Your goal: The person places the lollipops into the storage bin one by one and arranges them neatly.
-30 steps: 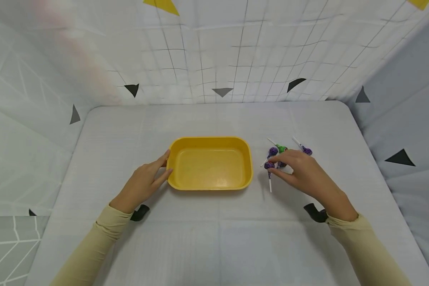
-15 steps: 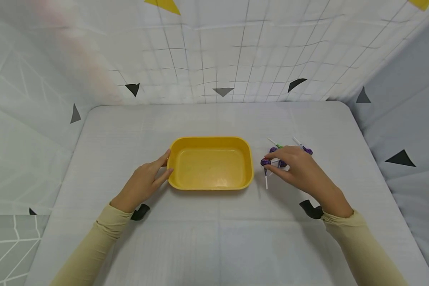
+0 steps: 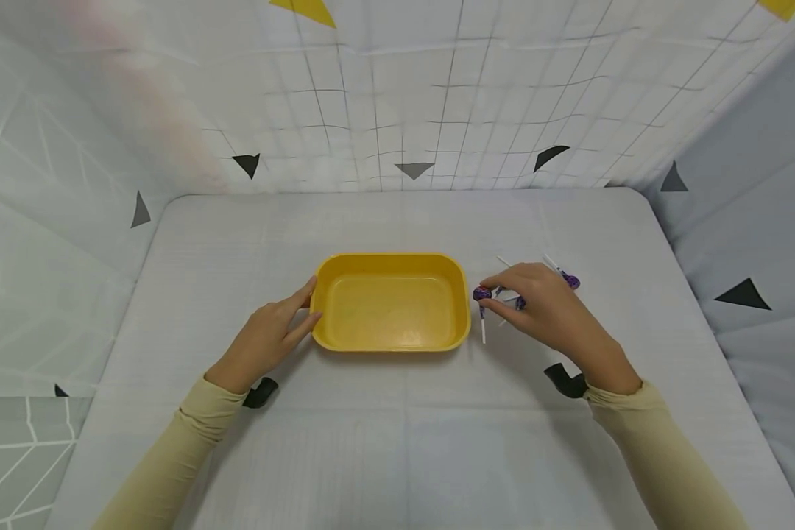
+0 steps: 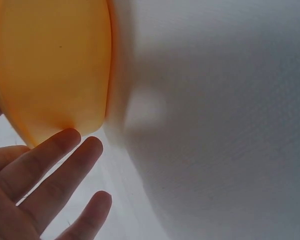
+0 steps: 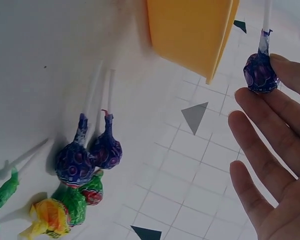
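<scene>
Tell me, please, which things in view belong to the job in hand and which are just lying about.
Seemingly part of the job:
yellow tray, touched by the left hand
held purple lollipop, pinched by the right hand

Lying about for now, though perhaps part of the job too:
other purple lollipops
green-wrapped lollipops

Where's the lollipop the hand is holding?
In the head view, the purple lollipop is pinched by the right hand, just right of the yellow tray.

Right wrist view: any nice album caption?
A right hand pinches a round purple lollipop near a yellow rectangular tray; purple, green and yellow wrapped lollipops lie nearby.
</scene>
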`<state>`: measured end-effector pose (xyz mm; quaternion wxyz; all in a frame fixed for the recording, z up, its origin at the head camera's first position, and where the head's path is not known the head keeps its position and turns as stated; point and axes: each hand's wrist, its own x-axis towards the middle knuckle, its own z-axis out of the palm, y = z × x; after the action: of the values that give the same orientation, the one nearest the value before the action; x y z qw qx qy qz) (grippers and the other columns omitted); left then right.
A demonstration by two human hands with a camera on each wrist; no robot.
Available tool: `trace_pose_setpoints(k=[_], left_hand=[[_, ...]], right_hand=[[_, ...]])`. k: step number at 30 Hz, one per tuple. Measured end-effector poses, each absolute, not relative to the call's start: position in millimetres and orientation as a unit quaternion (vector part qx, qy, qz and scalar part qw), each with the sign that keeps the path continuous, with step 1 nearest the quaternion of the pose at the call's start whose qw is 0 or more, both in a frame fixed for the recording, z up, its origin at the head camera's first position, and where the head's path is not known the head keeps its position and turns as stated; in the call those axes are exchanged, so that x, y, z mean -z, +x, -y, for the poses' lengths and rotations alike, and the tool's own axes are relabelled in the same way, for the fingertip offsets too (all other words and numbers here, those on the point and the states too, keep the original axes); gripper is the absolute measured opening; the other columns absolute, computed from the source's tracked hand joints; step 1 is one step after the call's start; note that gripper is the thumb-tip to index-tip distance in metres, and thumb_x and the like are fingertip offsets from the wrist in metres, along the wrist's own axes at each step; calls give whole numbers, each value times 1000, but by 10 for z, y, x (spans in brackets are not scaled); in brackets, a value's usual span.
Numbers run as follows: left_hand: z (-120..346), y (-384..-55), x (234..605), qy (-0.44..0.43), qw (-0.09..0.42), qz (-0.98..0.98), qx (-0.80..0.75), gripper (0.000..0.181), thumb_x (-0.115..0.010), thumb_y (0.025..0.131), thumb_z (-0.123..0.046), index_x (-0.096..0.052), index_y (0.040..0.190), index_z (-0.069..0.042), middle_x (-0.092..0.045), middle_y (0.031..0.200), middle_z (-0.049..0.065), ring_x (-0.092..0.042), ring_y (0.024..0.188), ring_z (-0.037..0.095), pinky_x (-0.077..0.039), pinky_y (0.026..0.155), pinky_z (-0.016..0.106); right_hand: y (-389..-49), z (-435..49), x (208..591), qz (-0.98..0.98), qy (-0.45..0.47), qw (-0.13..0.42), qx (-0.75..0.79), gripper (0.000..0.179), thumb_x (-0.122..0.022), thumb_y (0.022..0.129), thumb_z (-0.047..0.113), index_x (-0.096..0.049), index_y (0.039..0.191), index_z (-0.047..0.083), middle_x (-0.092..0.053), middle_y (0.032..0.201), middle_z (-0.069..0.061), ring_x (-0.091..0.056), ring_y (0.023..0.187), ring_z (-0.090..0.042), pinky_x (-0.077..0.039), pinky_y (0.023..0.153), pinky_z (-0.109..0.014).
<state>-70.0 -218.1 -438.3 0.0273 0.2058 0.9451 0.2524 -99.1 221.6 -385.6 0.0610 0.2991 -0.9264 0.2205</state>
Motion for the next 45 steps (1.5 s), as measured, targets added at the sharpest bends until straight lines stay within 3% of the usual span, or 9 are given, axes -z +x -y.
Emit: trace_pose_setpoints(k=[12, 20, 45], left_hand=[[2181, -704, 4383, 207, 27, -946, -250, 69, -60, 106, -32, -30, 163, -8, -70, 135, 15, -69, 119, 36, -55, 104, 54], [2175, -698, 4363, 204, 29, -946, -249, 68, -59, 107, -32, -30, 163, -7, -69, 136, 15, -69, 120, 35, -54, 105, 53], [2167, -694, 4371, 193, 34, -948, -251, 68, -59, 107, -33, -30, 163, -9, -69, 136, 16, -68, 121, 35, -54, 105, 54]], right_hand=[[-1084, -2043, 3748, 939, 272, 45, -205, 30, -86, 86, 25, -79, 113, 13, -80, 104, -3, -71, 99, -26, -52, 105, -51], [-1136, -1927, 3716, 935, 282, 55, -207, 27, -84, 89, 29, -80, 111, 13, -80, 103, -2, -73, 99, -25, -53, 104, -50], [-1339, -1554, 3598, 931, 288, -7, -223, 24, -76, 96, 30, -79, 113, 13, -80, 106, -2, -71, 104, -28, -53, 101, -50]])
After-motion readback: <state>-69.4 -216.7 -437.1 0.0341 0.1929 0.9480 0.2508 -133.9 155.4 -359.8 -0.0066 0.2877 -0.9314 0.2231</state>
